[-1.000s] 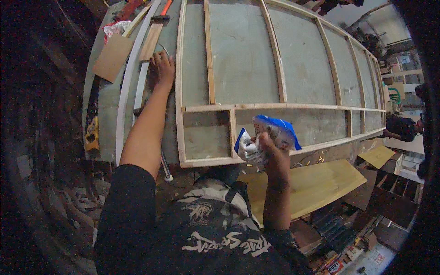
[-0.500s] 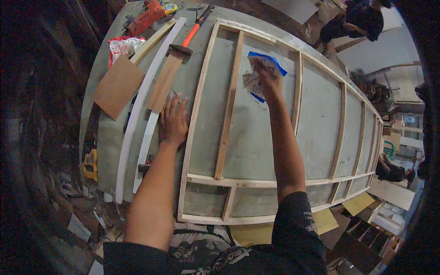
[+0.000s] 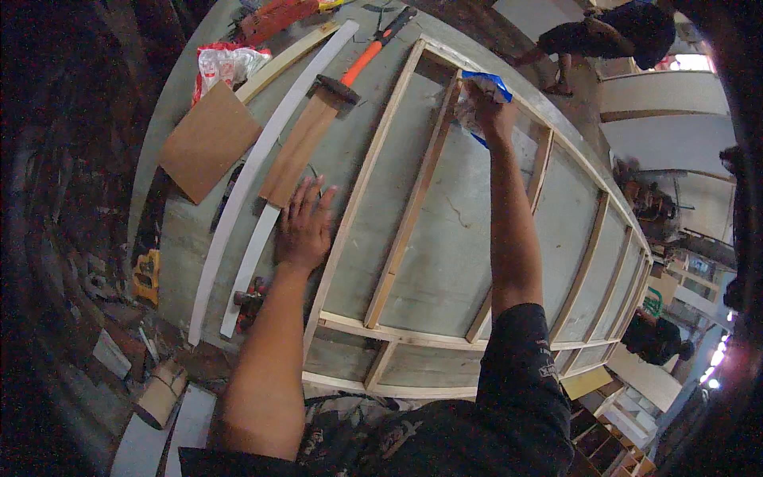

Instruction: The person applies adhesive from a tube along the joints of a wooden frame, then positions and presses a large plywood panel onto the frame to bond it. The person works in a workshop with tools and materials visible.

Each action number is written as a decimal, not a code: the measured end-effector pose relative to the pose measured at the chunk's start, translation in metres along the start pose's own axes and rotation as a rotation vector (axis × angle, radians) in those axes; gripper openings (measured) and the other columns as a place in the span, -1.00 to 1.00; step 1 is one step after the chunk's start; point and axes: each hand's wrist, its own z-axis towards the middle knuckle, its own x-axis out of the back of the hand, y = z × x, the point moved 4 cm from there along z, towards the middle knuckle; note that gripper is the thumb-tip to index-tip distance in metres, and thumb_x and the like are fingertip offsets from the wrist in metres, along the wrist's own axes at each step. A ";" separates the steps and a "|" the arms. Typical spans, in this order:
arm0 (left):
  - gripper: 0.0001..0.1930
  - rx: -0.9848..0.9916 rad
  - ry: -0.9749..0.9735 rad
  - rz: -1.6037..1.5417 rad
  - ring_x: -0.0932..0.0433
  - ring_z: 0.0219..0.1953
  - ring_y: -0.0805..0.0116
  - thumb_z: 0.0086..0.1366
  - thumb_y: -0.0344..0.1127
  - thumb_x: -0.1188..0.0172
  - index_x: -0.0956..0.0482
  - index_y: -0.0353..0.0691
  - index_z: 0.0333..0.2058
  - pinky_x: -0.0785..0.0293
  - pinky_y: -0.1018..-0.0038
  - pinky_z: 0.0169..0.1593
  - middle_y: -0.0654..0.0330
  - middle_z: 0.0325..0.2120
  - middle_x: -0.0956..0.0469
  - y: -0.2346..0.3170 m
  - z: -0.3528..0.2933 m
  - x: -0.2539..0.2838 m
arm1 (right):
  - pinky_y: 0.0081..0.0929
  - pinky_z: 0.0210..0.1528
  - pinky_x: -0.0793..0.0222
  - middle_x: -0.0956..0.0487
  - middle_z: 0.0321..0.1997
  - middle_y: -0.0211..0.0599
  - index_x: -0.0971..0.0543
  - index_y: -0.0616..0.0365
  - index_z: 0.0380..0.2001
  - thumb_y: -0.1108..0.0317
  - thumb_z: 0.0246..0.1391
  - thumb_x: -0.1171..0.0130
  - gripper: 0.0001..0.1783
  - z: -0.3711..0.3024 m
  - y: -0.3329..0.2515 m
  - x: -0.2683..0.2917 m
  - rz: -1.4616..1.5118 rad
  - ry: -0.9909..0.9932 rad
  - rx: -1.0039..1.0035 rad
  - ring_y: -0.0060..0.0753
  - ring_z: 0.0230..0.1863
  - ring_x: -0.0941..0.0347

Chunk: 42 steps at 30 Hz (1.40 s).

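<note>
A large pale wooden frame with several crossbars lies flat on the grey-green worktable. My right hand reaches to its far side, closed round a crumpled blue and clear plastic bag, by the far end of a crossbar. My left hand rests palm down on the table, fingers spread, left of the frame. Just beyond it lie a brown wood strip and a hammer with an orange and black handle, its head on the strip's far end. A white strip lies beside my left wrist.
Farther left are a long white strip, a square brown board, a red and white plastic bag and a red-orange power tool. A red and black tool sits near my left forearm. Two people are beyond the table.
My right hand has moved the plastic bag farther away, toward the frame's far rail and the crossbar. My left hand stays flat on the table. The whole view has shifted slightly.
</note>
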 end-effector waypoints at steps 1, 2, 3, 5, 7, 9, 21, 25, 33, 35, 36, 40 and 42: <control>-0.47 -0.005 0.011 0.018 -0.14 0.49 0.07 0.46 -0.24 0.01 -0.29 0.09 0.39 -0.08 0.05 0.49 0.20 0.45 -0.21 0.000 -0.001 0.001 | -0.38 -0.12 -0.57 -0.76 -0.32 -0.23 -0.75 0.18 -0.33 0.18 -0.02 -0.57 -0.69 -0.003 0.000 -0.001 -0.024 0.011 0.014 -0.42 -0.30 -0.68; -0.46 -0.011 0.022 0.034 -0.14 0.49 0.07 0.46 -0.24 0.01 -0.29 0.09 0.39 -0.09 0.05 0.48 0.20 0.45 -0.21 0.001 0.000 0.001 | -0.39 -0.12 -0.57 -0.76 -0.32 -0.23 -0.75 0.19 -0.34 0.19 -0.03 -0.58 -0.69 -0.006 -0.001 0.000 -0.049 0.023 0.027 -0.42 -0.29 -0.68; -0.46 -0.021 0.031 0.049 -0.14 0.49 0.07 0.45 -0.24 0.00 -0.29 0.09 0.39 -0.10 0.04 0.48 0.20 0.45 -0.20 0.002 0.000 0.001 | -0.40 -0.11 -0.57 -0.76 -0.32 -0.23 -0.75 0.19 -0.34 0.19 -0.03 -0.58 -0.69 -0.010 -0.002 0.001 -0.086 0.047 0.010 -0.43 -0.29 -0.68; -0.47 -0.023 0.039 0.006 -0.15 0.48 0.07 0.45 -0.24 0.01 -0.30 0.09 0.39 -0.11 0.04 0.47 0.19 0.45 -0.21 0.001 0.001 0.000 | -0.40 -0.17 -0.56 -0.76 -0.35 -0.25 -0.74 0.19 -0.35 0.19 -0.02 -0.58 -0.69 -0.019 -0.007 0.002 0.011 0.005 0.071 -0.45 -0.32 -0.66; -0.48 -0.025 0.058 -0.005 -0.15 0.48 0.07 0.45 -0.25 0.01 -0.31 0.09 0.38 -0.11 0.03 0.47 0.19 0.45 -0.21 0.000 0.001 -0.001 | -0.44 -0.23 -0.52 -0.74 -0.36 -0.32 -0.75 0.17 -0.32 0.20 0.01 -0.55 -0.71 -0.031 -0.011 0.003 0.008 -0.055 0.020 -0.51 -0.34 -0.62; -0.49 -0.029 0.074 0.009 -0.16 0.48 0.07 0.46 -0.24 0.01 -0.32 0.08 0.37 -0.11 0.03 0.47 0.19 0.44 -0.22 0.000 0.001 -0.001 | -0.50 -0.28 -0.46 -0.71 -0.35 -0.45 -0.76 0.15 -0.23 0.21 0.09 -0.51 -0.73 -0.050 -0.010 0.007 -0.109 -0.139 -0.146 -0.61 -0.34 -0.55; -0.51 -0.037 0.095 0.012 -0.18 0.46 0.06 0.47 -0.24 0.03 -0.35 0.07 0.36 -0.11 0.04 0.47 0.18 0.42 -0.26 0.001 0.001 0.000 | -0.55 -0.33 -0.43 -0.69 -0.43 -0.44 -0.76 0.23 -0.28 0.25 0.10 -0.51 -0.75 -0.170 -0.051 0.019 -0.148 -0.205 -0.123 -0.68 -0.42 -0.51; -0.52 -0.061 0.132 0.018 -0.19 0.45 0.02 0.50 -0.22 0.06 -0.35 0.04 0.37 -0.11 -0.02 0.46 0.16 0.41 -0.27 0.001 0.001 -0.001 | -0.57 -0.35 -0.44 -0.70 -0.45 -0.40 -0.75 0.28 -0.29 0.32 0.12 -0.48 -0.78 -0.200 -0.059 0.022 -0.086 -0.183 -0.085 -0.65 -0.44 -0.55; -0.53 -0.063 0.132 -0.020 -0.19 0.46 0.02 0.50 -0.24 0.03 -0.37 0.05 0.35 -0.09 0.00 0.47 0.16 0.41 -0.27 0.000 0.001 -0.001 | -0.35 -0.52 -0.36 -0.57 -0.68 -0.25 -0.67 0.19 -0.52 0.09 0.10 -0.45 -0.63 -0.251 -0.073 0.031 -0.169 -0.197 -0.049 -0.53 -0.62 -0.48; -0.53 -0.084 0.167 -0.014 -0.19 0.46 0.02 0.49 -0.25 0.02 -0.37 0.05 0.35 -0.09 0.00 0.47 0.16 0.40 -0.28 0.001 0.001 0.000 | -0.35 -0.52 -0.36 -0.56 -0.68 -0.24 -0.67 0.19 -0.52 0.11 0.11 -0.44 -0.65 -0.264 -0.080 0.030 -0.186 -0.224 -0.072 -0.51 -0.63 -0.48; -0.53 -0.090 0.174 -0.015 -0.19 0.46 0.02 0.49 -0.25 0.02 -0.37 0.05 0.35 -0.09 0.00 0.47 0.16 0.40 -0.28 0.001 0.001 0.000 | -0.35 -0.52 -0.35 -0.56 -0.68 -0.24 -0.67 0.18 -0.52 0.12 0.12 -0.44 -0.66 -0.271 -0.084 0.031 -0.196 -0.238 -0.085 -0.51 -0.63 -0.47; -0.53 -0.094 0.174 -0.008 -0.19 0.45 0.01 0.50 -0.23 0.04 -0.36 0.03 0.35 -0.09 0.00 0.47 0.14 0.39 -0.29 0.000 0.001 -0.002 | -0.51 -0.48 -0.37 -0.62 -0.60 -0.39 -0.73 0.26 -0.40 0.28 0.17 -0.43 -0.77 -0.305 -0.098 0.037 -0.257 -0.330 -0.169 -0.71 -0.52 -0.47; -0.54 -0.102 0.185 -0.008 -0.20 0.45 0.01 0.51 -0.22 0.05 -0.36 0.03 0.35 -0.09 0.00 0.47 0.14 0.39 -0.30 0.000 0.000 -0.003 | -0.50 -0.50 -0.35 -0.61 -0.61 -0.40 -0.73 0.26 -0.41 0.29 0.18 -0.42 -0.77 -0.322 -0.104 0.040 -0.230 -0.332 -0.172 -0.72 -0.53 -0.45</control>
